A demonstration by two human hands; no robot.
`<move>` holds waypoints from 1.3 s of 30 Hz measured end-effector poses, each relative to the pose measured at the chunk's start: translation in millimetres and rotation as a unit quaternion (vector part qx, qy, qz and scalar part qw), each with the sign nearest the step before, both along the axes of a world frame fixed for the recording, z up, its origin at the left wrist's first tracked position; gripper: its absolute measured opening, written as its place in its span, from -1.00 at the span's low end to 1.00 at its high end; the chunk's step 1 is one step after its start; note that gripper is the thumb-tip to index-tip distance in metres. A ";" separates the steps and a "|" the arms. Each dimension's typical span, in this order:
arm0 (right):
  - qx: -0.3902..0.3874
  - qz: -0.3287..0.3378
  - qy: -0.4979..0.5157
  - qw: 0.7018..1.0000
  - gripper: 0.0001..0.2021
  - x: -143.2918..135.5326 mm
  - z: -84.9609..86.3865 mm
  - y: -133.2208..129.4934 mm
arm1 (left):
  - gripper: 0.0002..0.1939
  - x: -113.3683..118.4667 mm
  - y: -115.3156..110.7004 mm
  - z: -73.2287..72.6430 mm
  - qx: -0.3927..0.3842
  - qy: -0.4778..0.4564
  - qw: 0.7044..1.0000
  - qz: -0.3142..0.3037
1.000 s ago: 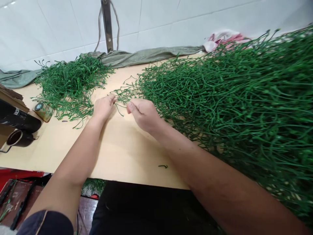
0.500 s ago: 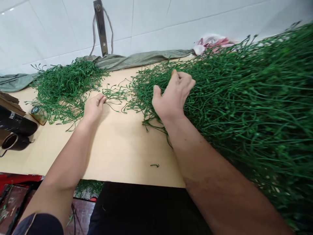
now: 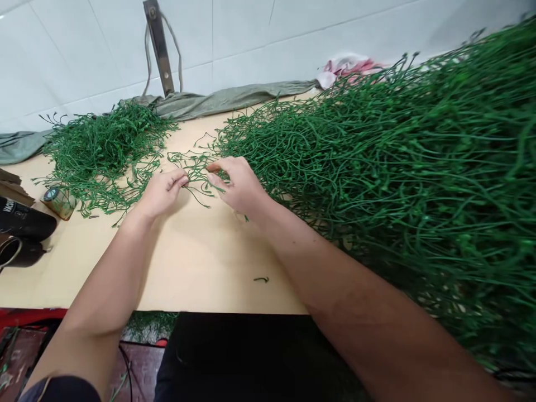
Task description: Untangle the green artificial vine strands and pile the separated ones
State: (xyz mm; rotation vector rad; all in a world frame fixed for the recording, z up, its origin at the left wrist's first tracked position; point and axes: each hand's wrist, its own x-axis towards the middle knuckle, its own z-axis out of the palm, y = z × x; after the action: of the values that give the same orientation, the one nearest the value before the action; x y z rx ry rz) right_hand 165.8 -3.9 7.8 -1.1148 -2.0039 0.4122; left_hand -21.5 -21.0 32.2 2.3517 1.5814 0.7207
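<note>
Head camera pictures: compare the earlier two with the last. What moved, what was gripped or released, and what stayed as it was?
The right hand, which half a second ago was up on the big heap of green plastic stems, came back down and left and now pinches the thin green sprig beside the left hand. The left hand kept its pinch on that sprig throughout. The smaller green pile, black flask and pale wooden table stayed put.

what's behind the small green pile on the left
Behind the small green pile lies a grey-green cloth along the white tiled wall. Whatever the stems cover cannot be seen.
</note>
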 end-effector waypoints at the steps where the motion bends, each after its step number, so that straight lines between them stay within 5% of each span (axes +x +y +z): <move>1: -0.010 0.000 -0.009 1.000 -0.79 0.0 1.8 -0.3 | -0.77 -0.9 0.9 -1.1 0.003 -0.009 1.000 0.003; 14: -0.149 0.142 0.029 0.978 -0.80 -10.2 5.7 -15.6 | -0.74 -3.9 10.6 -11.6 -0.044 -0.136 0.989 0.041; 19: -0.178 0.084 0.160 0.967 -0.80 -8.9 5.0 -12.0 | -0.74 1.0 6.8 -7.8 -0.048 -0.152 0.987 0.025; 23: -0.140 0.032 0.166 0.976 -0.70 -2.8 4.0 -4.8 | -0.74 4.5 4.6 -5.8 -0.065 -0.122 0.990 -0.003; 31: -0.180 0.168 0.094 0.965 -0.87 -8.6 -2.1 -2.8 | -0.74 12.0 0.6 -2.0 -0.090 -0.117 0.989 -0.016; 39: -0.198 0.129 0.067 0.969 -0.81 -11.1 8.9 -16.7 | -0.73 6.0 6.2 -10.6 -0.079 -0.093 0.992 -0.001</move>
State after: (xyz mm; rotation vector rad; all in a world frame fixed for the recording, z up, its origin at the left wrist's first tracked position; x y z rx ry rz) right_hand 154.7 -20.6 16.7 -1.0261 -1.9992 1.0337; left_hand -15.4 -14.7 21.6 2.1071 1.4979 0.7603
